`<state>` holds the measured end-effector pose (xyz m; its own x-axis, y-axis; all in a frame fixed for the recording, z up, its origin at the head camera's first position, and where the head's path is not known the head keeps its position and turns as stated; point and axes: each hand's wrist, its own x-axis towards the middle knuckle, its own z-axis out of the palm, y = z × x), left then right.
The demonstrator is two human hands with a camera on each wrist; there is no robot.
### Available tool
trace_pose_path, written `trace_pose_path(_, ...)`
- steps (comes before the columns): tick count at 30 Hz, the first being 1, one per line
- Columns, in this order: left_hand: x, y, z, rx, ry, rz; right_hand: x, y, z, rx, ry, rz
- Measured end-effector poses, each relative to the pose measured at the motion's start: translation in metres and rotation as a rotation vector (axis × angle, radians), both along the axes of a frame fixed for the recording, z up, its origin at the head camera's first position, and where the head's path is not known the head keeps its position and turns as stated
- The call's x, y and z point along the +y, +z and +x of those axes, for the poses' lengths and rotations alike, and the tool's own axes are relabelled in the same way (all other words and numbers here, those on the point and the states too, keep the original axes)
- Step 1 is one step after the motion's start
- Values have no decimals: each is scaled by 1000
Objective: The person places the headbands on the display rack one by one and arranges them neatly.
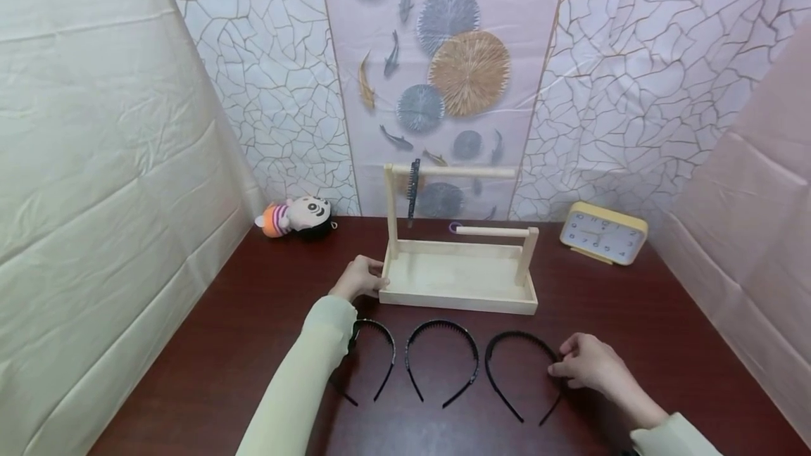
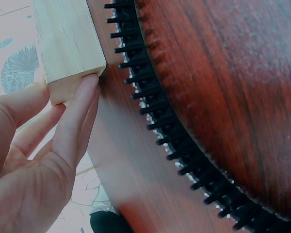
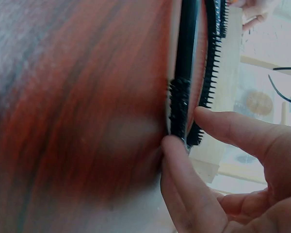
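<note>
My left hand (image 1: 360, 277) grips the left wall of a pale wooden stand (image 1: 457, 303), thumb and fingers on either side of its corner. My right hand (image 1: 592, 364) pinches the right side of a black toothed headband (image 1: 519, 333) lying on the table; the right wrist view shows thumb and fingertips about its band (image 3: 179, 107). Two more headbands lie left of it: a middle one (image 1: 441, 322) with a glittery edge, and a left one (image 1: 391, 343) partly hidden by my left sleeve. Another headband (image 1: 413, 188) hangs from the stand's upper bar.
A purple hair tie (image 1: 453, 228) is at the left end of the stand's lower bar (image 1: 494, 231). At the back left lies a plush toy (image 1: 294, 217), and a yellow clock (image 1: 604, 232) stands at the back right. Cloth walls border the dark red table (image 1: 222, 371).
</note>
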<state>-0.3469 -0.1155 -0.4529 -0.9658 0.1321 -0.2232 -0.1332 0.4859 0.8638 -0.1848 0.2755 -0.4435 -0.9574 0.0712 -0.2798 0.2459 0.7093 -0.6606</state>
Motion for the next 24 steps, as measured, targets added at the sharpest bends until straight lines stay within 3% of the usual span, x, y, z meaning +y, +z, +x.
trace_pose_path(6,-2,-2,-1,-6,8,19,-2,-2,-5,-37,32,56)
trace_pose_path(15,0,-4,0,-7,21,33,8,-1,-3,-44,52,-233)
trace_pose_path(24,-1,-2,0,-11,18,38,23,3,-3,-109,109,-428)
